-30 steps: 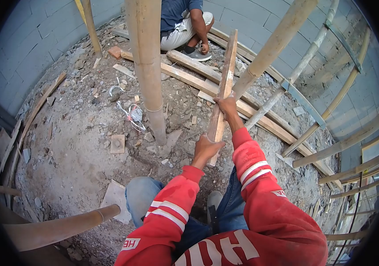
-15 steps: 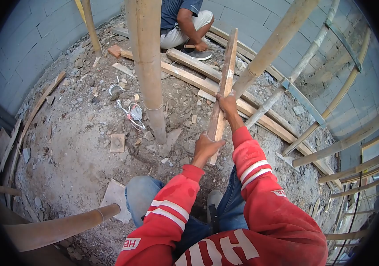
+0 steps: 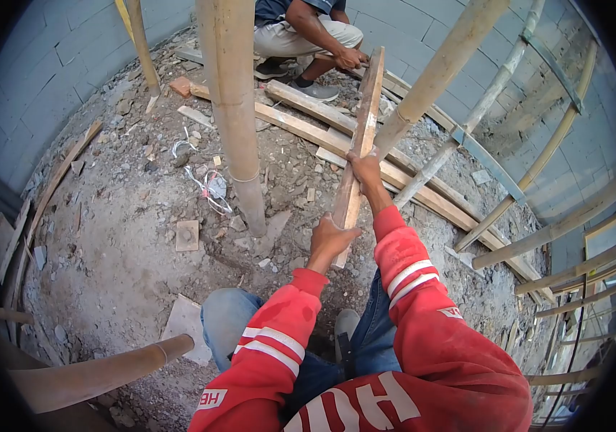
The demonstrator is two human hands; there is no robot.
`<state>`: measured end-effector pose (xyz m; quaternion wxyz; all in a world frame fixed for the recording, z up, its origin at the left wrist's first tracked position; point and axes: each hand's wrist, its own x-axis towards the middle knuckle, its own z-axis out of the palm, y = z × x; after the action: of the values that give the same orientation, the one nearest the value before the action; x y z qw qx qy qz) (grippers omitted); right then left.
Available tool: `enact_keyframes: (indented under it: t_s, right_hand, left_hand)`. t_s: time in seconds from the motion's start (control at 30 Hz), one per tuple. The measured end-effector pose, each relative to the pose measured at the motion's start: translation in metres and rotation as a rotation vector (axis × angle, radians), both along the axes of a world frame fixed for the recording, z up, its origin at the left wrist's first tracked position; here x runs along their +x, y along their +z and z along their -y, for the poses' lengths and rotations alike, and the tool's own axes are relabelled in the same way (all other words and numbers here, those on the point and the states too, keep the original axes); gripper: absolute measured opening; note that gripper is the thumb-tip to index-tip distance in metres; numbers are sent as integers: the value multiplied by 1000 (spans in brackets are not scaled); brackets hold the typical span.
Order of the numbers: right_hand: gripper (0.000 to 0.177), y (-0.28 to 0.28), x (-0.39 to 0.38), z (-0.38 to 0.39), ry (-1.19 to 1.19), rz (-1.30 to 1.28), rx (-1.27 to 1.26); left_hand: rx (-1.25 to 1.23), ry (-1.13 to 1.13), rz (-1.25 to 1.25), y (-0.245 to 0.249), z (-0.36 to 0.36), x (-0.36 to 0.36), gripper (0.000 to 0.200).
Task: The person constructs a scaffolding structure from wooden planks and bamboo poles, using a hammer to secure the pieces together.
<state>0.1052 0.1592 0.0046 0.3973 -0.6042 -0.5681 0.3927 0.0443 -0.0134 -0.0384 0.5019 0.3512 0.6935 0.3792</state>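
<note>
A long wooden plank [image 3: 369, 111] points away from me, tilted slightly to the right. Near its closer end, my left hand [image 3: 331, 240] is wrapped around the left edge. Farther along, my right hand [image 3: 366, 171] grips the same plank by its right side. At the plank's far end, a crouching co-worker's hand [image 3: 352, 58] is close by, with what looks like a wooden tool handle [image 3: 324, 57] in it; the tool's head cannot be made out. Several timber lengths [image 3: 308, 133] lie on the ground beneath the plank.
A thick bamboo pole [image 3: 230, 108] stands left of the plank, and another bamboo pole [image 3: 434, 75] leans at its right. A cut bamboo end [image 3: 178, 345] juts in at lower left. Rubble, a square wooden piece [image 3: 187, 235] and tangled white string [image 3: 213, 189] lie on the ground before a block wall [image 3: 42, 86].
The co-worker's hand and tool have risen from near the shoe to the plank's far end. My hands keep their grip, and the plank has barely moved.
</note>
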Motion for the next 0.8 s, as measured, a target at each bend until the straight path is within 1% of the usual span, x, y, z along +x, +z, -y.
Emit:
enact_keyframes:
  t_s: [0.07, 0.13, 0.17, 0.23, 0.27, 0.3, 0.37, 0.4, 0.43, 0.53, 0.57, 0.63, 0.67, 0.7, 0.73, 0.8]
  right_hand:
    - [65, 7, -2, 3, -33, 82, 4]
    - [65, 15, -3, 6, -54, 79, 48]
    - [65, 20, -4, 7, -75, 73, 89]
    - [65, 21, -5, -5, -91, 20, 140]
    - [64, 23, -5, -8, -71, -81, 164]
    - [63, 28, -5, -8, -49, -181, 190]
    - [60, 47, -7, 1, -36, -303, 199]
    - [60, 49, -5, -1, -27, -325, 205]
    - [60, 53, -5, -2, -14, -348, 211]
    - [63, 72, -6, 1, -30, -367, 246]
    - [63, 82, -7, -2, -26, -363, 258]
    - [66, 99, -6, -5, -31, -405, 314]
    - [71, 110, -7, -7, -27, -389, 353]
    - [71, 144, -14, -20, -12, -414, 388]
    - [72, 160, -13, -16, -14, -381, 411]
    - [74, 197, -12, -12, -26, -340, 431]
  left_hand:
    - [18, 1, 16, -6, -2, 1, 102]
    - [30, -16, -117, 7, 1, -5, 104]
    - [39, -17, -117, 14, 3, -7, 104]
    - [128, 58, -251, 30, 6, -11, 97]
    - [160, 77, -312, 34, 6, -13, 96]
    - [181, 77, -311, 40, 7, -17, 96]
    - [192, 28, -326, 51, 8, -24, 92]
    - [213, 32, -341, 53, 9, -24, 84]
    - [241, 35, -339, 52, 9, -24, 84]
    - [379, 107, -329, 51, 8, -25, 76]
    - [391, 111, -324, 56, 7, -24, 76]
    - [408, 161, -257, 81, 13, -22, 75]
    - [418, 163, -256, 85, 17, -18, 75]
    - [490, 199, -234, 103, 10, -22, 73]
    - [541, 227, -201, 109, 16, -21, 72]
    - [543, 175, -154, 132, 26, -22, 68]
